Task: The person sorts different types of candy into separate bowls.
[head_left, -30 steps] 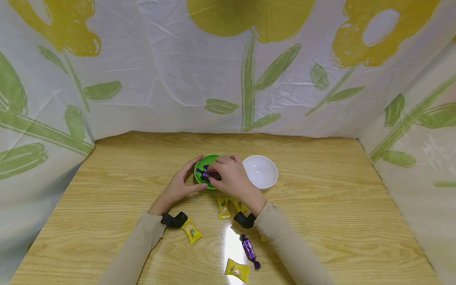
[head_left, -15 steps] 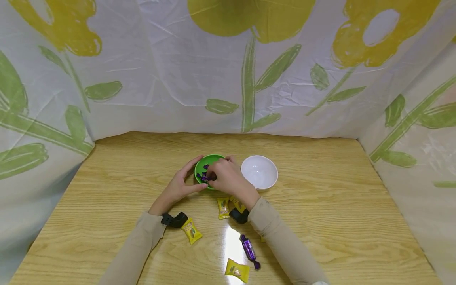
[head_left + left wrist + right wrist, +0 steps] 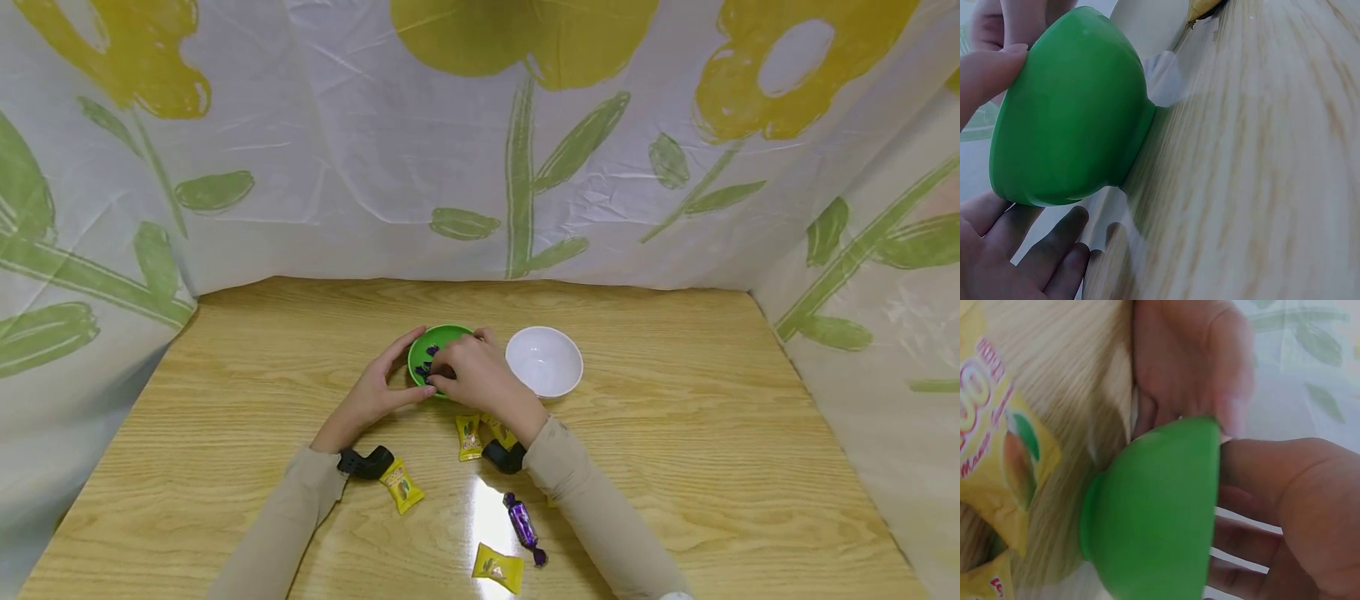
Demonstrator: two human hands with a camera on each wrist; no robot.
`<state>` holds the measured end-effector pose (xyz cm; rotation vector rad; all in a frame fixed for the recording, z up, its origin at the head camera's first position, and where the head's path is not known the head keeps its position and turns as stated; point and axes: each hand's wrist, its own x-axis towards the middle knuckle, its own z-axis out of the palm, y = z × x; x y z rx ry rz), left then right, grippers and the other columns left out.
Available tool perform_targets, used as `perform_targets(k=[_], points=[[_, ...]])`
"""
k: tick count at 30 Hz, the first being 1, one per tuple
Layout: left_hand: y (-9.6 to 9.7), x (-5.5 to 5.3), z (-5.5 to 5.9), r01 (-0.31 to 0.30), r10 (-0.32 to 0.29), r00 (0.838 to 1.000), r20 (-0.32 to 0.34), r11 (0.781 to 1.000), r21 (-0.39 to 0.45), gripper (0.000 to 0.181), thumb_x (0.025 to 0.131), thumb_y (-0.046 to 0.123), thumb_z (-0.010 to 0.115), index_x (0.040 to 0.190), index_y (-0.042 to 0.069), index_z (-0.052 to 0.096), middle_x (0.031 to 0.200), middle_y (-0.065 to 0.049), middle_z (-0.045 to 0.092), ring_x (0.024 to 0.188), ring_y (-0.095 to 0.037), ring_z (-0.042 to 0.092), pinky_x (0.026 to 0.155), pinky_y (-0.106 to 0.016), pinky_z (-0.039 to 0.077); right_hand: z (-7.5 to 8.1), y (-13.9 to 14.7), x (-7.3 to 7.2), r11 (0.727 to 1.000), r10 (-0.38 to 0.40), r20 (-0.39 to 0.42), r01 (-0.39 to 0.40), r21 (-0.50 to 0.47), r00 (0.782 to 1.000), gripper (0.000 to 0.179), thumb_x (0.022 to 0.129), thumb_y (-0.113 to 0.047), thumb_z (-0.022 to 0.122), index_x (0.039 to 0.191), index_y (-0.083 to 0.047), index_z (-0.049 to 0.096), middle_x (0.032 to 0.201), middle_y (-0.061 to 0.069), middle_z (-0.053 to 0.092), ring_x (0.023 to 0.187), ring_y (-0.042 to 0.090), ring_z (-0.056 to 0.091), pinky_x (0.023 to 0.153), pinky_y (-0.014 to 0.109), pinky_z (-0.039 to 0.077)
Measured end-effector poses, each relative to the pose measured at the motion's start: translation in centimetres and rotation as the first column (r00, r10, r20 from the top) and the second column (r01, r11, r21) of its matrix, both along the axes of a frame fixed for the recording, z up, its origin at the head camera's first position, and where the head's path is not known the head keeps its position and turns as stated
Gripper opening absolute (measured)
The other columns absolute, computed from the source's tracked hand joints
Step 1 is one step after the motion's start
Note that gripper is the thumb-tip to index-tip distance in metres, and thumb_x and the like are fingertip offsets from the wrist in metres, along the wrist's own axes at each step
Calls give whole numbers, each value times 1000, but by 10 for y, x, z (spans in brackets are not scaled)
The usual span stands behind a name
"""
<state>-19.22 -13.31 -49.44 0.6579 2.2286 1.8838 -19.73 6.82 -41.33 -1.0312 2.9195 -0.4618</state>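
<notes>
My left hand (image 3: pixel 375 390) holds the green bowl (image 3: pixel 420 342) from its left side, thumb near the front rim and fingers round the back. In the left wrist view, the thumb (image 3: pixel 985 72) lies at the bowl's rim and the fingers are at its opposite side. My right hand (image 3: pixel 480 375) reaches over the right rim with its fingertips down inside the bowl. Beside those fingertips, purple wrapped candies (image 3: pixel 432 350) lie in the bowl. Whether the right fingers pinch a candy is hidden by the hand and, in the right wrist view, by the bowl wall (image 3: pixel 1154 512).
A white bowl (image 3: pixel 544 362) stands just right of the green one. Yellow candy packets (image 3: pixel 470 437) lie in front, one by the left wrist's black camera (image 3: pixel 365 462). A purple candy (image 3: pixel 523 528) and another yellow packet (image 3: pixel 498 568) lie nearer. Floral cloth rises behind the wooden table.
A second ago the right hand showed a purple candy at its fingertips; the hand has since turned and covers more of the bowl. Its forearm shifted slightly left. The left hand stays put.
</notes>
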Motion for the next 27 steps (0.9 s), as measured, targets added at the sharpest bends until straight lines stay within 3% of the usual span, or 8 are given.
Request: perform_targets(k=[8, 15, 21, 27], points=[[1, 0, 2, 4, -4, 1000, -6, 1000, 3, 86, 88, 15, 78, 158, 16, 28, 160, 1, 30, 145, -23, 29, 119, -54, 17, 8, 4, 9, 998, 22, -45, -25, -60, 999, 9, 94, -22, 70, 91, -20, 79, 84, -7, 69, 79, 12, 62, 105, 55, 35], [0, 1, 3, 2, -2, 1000, 5, 1000, 5, 85, 87, 7, 76, 158, 15, 28, 159, -4, 32, 144, -27, 32, 118, -52, 20, 26, 15, 28, 990, 44, -109, -58, -132, 993, 6, 91, -20, 73, 88, -20, 78, 87, -7, 71, 82, 13, 63, 103, 52, 37], [2, 2, 8, -1, 1, 1000, 14, 1000, 4, 87, 85, 2, 76, 157, 7, 27, 159, -13, 30, 145, -32, 27, 119, -54, 15, 37, 31, 46, 989, 52, -163, -73, -125, 985, 4, 90, -21, 74, 89, -21, 78, 87, -9, 71, 84, 13, 62, 103, 50, 36], [2, 0, 1, -14, 14, 1000, 1, 1000, 4, 88, 85, 5, 78, 157, 14, 29, 159, -7, 32, 146, -26, 28, 120, -51, 13, 42, 51, 66, 987, 97, -179, -117, -109, 979, 2, 88, -22, 76, 89, -20, 76, 86, -10, 70, 83, 12, 59, 104, 49, 35]])
